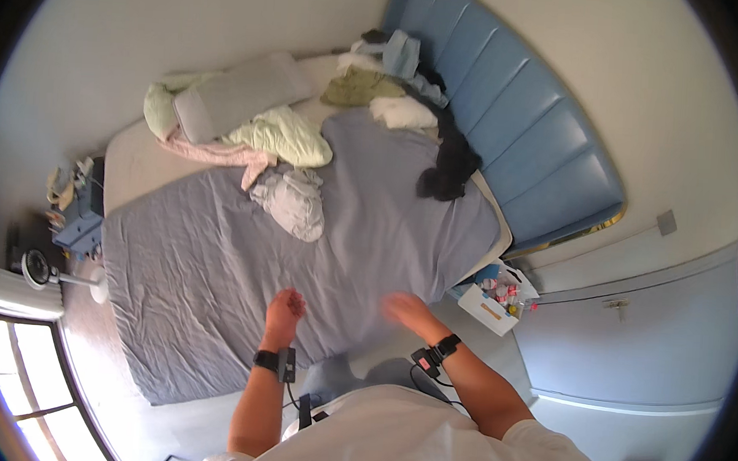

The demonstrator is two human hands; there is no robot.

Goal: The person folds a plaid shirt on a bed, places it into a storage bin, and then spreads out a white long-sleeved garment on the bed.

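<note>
My left hand is over the near part of a grey sheet on the bed, its fingers loosely curled and nothing visible in them. Motion blurs my right hand, which is near the sheet's front edge; whether it touches the cloth cannot be told. Wrinkles run across the sheet, and a strip of beige mattress shows beyond it. A crumpled pale grey cloth lies on the sheet ahead of my left hand. Black clothing is heaped beside the headboard.
Against the wall stands a blue padded headboard. A light green quilt, a grey folded pad and an olive pillow are along the far side. An open white box stands right of the bed, a white fan left.
</note>
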